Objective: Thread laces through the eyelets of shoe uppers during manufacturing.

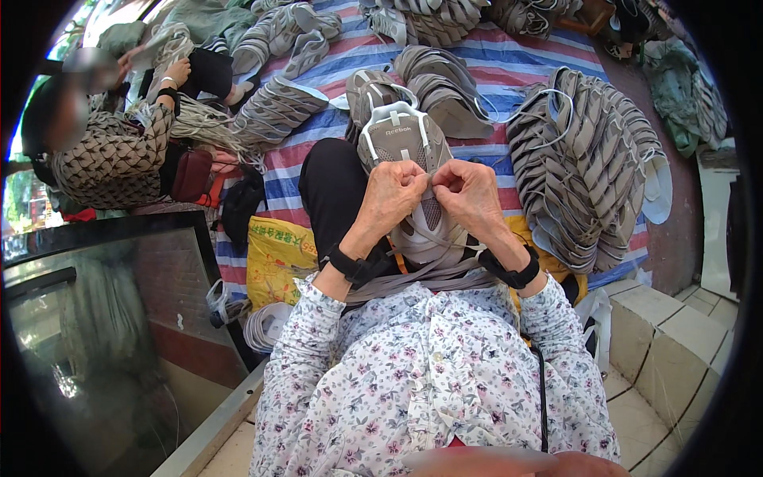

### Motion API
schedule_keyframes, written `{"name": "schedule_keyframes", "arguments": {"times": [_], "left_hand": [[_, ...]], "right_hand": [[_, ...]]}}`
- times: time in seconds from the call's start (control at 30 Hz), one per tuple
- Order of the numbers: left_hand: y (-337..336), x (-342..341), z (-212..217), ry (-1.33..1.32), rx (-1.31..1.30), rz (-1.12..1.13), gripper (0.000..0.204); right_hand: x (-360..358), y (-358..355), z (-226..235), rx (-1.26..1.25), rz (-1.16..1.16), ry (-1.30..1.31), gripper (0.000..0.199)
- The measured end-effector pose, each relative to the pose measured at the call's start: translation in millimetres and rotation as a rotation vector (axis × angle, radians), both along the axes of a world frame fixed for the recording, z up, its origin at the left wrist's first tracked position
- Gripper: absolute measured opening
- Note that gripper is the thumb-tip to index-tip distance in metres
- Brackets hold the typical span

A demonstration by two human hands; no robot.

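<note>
A grey-and-white shoe upper (401, 137), its tongue away from me, lies across my lap. Over its lacing area my left hand (389, 193) and my right hand (472, 195) meet, thumbs and forefingers pinched together almost tip to tip. Between them is a thin grey shoelace, mostly hidden by the fingers. Loose lace runs down over the white part of the upper below my hands. Across my lap lies a bundle of flat grey laces (385, 288). Both wrists wear black straps.
Stacked grey shoe uppers (584, 167) stand at the right, with more piles (445, 91) ahead on the striped sheet (342, 79). Another person (111, 151) sits at the left among laces. A dark glass panel (119, 318) is at lower left, a tiled step (660, 334) at lower right.
</note>
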State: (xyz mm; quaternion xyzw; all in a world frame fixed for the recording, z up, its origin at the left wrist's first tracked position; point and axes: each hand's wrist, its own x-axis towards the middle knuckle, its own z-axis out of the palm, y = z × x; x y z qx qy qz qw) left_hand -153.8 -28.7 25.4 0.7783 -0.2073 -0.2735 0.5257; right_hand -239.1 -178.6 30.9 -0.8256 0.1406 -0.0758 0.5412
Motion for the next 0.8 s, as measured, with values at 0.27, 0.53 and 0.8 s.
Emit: {"name": "schedule_keyframes", "arguments": {"times": [0.27,0.53,0.8], "left_hand": [[7,-7,6,0.151,-0.114,0.047,0.021],[12,-14,-11,0.049,-0.170,0.073,0.020],[25,-8,-4,0.345,-0.398,0.146,0.020]], "right_hand": [[-15,5,0,0.458,-0.080,0.084,0.012],[-12,23,-7,-0.036,-0.084,-0.072,0.015],[-15,12,4,0.316,-0.046,0.066,0.018]]}}
